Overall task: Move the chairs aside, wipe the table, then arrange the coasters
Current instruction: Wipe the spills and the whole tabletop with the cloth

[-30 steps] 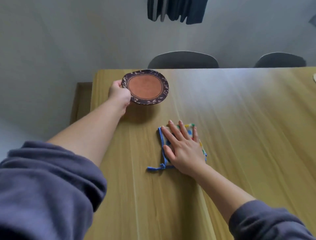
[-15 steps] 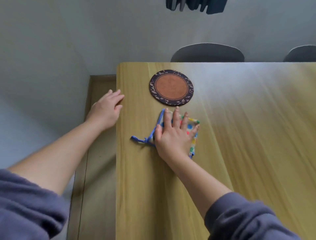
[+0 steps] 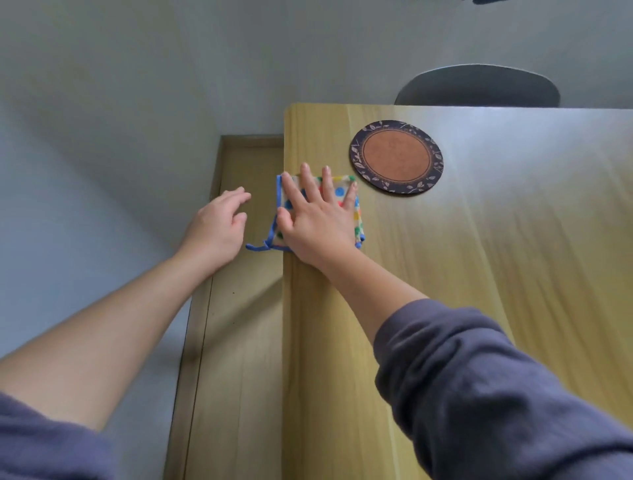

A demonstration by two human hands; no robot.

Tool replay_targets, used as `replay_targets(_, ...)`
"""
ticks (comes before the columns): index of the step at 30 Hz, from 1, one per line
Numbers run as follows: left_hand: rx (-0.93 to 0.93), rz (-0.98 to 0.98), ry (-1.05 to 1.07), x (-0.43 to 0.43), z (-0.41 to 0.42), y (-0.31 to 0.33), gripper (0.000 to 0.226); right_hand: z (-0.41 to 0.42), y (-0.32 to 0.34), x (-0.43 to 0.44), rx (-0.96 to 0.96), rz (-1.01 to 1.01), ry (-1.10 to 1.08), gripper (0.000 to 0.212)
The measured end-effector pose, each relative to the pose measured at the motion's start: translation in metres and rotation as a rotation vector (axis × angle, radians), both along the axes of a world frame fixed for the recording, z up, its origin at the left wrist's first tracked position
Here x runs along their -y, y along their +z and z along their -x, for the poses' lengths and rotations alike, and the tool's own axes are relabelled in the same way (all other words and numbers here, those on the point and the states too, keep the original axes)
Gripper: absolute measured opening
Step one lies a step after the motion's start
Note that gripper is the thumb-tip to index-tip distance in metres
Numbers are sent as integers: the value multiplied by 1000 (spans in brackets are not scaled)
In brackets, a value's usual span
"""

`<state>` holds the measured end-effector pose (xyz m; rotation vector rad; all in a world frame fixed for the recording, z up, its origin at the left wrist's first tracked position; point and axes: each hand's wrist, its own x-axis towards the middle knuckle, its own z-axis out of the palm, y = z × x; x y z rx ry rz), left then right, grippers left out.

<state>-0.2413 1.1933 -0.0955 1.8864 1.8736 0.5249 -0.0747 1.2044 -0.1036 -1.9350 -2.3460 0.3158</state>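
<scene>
— Since a moment ago, what moved?
— One cloth [image 3: 339, 192] slid to the counter [image 3: 479, 274] edge, under the flat right hand [image 3: 315, 229]. Left hand [image 3: 215, 229] hangs beside it, fingers loose, holding nothing.
— And coasters?
— One coaster [image 3: 396, 157], just beyond the right fingertips. One chair [image 3: 478, 85] behind.

Pale grey wall [image 3: 137, 85], low wooden ledge [image 3: 239, 342] against it, dark shape [image 3: 486, 1] at top edge

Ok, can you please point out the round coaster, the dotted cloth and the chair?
round coaster [image 3: 396, 157], head view, on its brown centre.
dotted cloth [image 3: 339, 192], head view, on a blue dot near its far edge.
chair [image 3: 478, 85], head view, on the middle of its dark backrest.
</scene>
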Motion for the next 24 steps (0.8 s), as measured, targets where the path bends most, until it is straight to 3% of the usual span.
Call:
replay_targets(6,3,46,-84,17,-29,16,46,-45,-1,80,50,-14,205,61)
replay_targets(11,-178,243,-322,35,-45,25,68,-143,0,79,125,59,-135,64)
replay_targets(14,-206,334,-348,33,-45,32,79,-178,2,86,128,87,-362,58)
replay_targets(19,-267,332,-353,26,-47,37,76,-142,3,90,112,97,-541,60)
replay_targets(24,-244,372,-375,13,-35,38,58,-47,2,90,52,58,-290,61)
